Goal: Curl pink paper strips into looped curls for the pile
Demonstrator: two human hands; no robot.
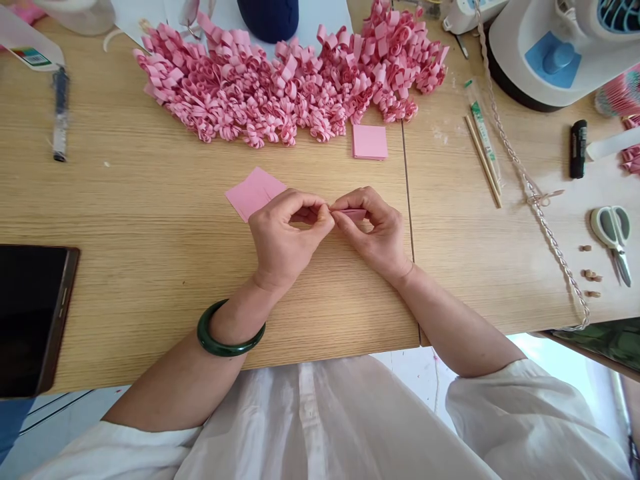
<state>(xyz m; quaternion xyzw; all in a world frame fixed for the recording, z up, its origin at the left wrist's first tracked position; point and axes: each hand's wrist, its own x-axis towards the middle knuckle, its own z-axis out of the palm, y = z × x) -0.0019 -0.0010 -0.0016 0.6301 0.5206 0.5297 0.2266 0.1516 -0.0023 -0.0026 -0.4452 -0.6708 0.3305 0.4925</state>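
Note:
My left hand [293, 230] and my right hand [373, 227] meet fingertip to fingertip over the middle of the wooden table. Between them is a small piece of pink paper [356, 215], pinched in my right fingers. My left thumb and forefinger close on its near end, mostly hidden by the fingers. Flat pink paper sheets [257, 190] lie just beyond my left hand, partly covered by it. A small stack of pink paper squares [370, 142] rests farther back. Behind everything stretches a long heap of curled pink paper pieces [280, 90].
At the left edge lies a dark tablet [30, 320], with a capped pen [60, 117] farther back. To the right are wooden sticks [484, 160], a braided cord [545, 223], a black marker [578, 149], scissors [614, 237] and a white fan base [540, 53]. A seam crosses the table.

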